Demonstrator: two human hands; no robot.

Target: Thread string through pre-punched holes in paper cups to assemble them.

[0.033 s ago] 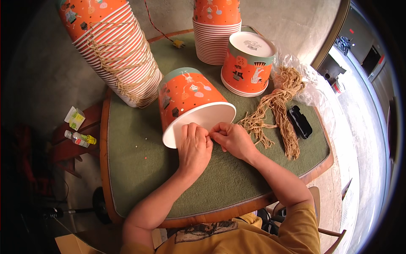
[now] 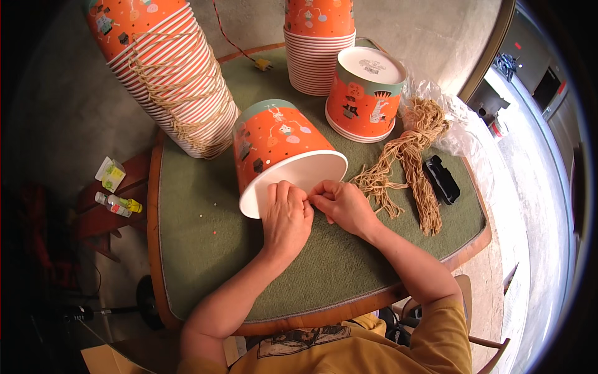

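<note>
Working, apparently, at the near mouth of a tipped bucket | left hand grip: cannot tell; right hand pinched narrow, contents hidden | next likely needs steady fingertips

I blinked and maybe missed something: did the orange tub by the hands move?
No. The orange tub sits in the same spot on the green tabletop, shifted neither toward nor away from the black tray.

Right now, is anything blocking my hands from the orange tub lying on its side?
Nothing visible. Your left hand and right hand are both at the tub's open mouth, with no object seen between. The twine bundle lies right, clear of that gap.
</note>
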